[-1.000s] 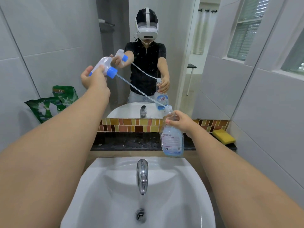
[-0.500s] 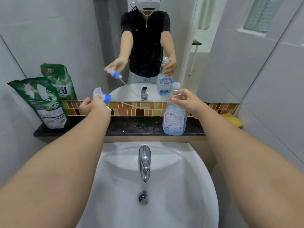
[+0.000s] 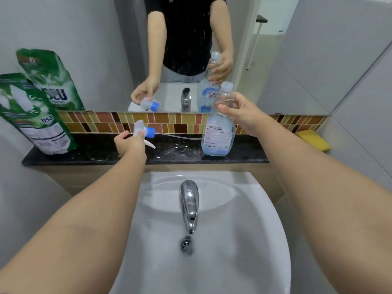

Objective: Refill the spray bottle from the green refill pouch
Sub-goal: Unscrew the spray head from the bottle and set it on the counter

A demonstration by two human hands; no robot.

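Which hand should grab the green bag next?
Probably the left hand. The green refill pouch leans at the ledge's left end, on that side. It must first put down the spray head. The right hand steadies the open spray bottle.

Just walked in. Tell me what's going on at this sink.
A person is refilling a spray bottle. The right hand holds the open bottle by its neck, upright on the dark ledge behind the sink. The left hand holds the removed spray head low over the ledge, its tube trailing toward the bottle. The green refill pouch leans against the left wall, untouched.
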